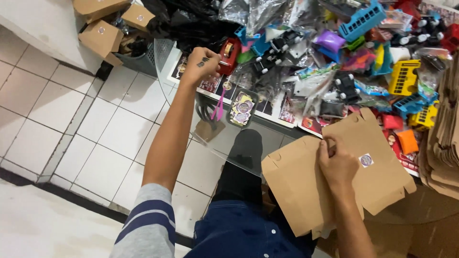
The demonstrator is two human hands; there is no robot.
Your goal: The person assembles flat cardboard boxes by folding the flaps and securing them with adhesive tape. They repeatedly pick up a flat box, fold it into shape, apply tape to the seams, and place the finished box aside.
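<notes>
Item: flat brown cardboard box blank (306, 177), unfolded, round sticker (366, 160) on one panel; lies at about 4 o'clock in the head view, partly over the person's lap and partly over the edge of the glass tabletop (224, 138)

Right hand (337, 165): fingers curled, pressing down on the blank near its middle fold, thumb and fingertips pinching the card; closed on it, not flat

Left hand (202, 64): arm stretched to about 11 o'clock, fingers bent around the red tape dispenser (229, 55) at the table's far edge; whether it grips or only touches cannot be told, since the palm faces away

Nearby: small black tray of round stickers (243, 109) at 12 o'clock of the lap, pink-handled scissors (219, 106) just beside it; heap of coloured plastic toys in clear bags (354, 57) from 1 to 2 o'clock; stack of further blanks (444, 143) at 3 o'clock; folded boxes (103, 36) at 10 o'clock

Risks, as judged:
- blank held by one hand only and overhanging the table edge; it may slide off the lap or crease at the wrong line
- long reach across the crowded tabletop; the forearm may sweep the sticker tray or scissors off the glass edge
- dispenser's cutting edge is near the fingers
- toy heap close to the dispenser may topple when it is pulled free
</notes>
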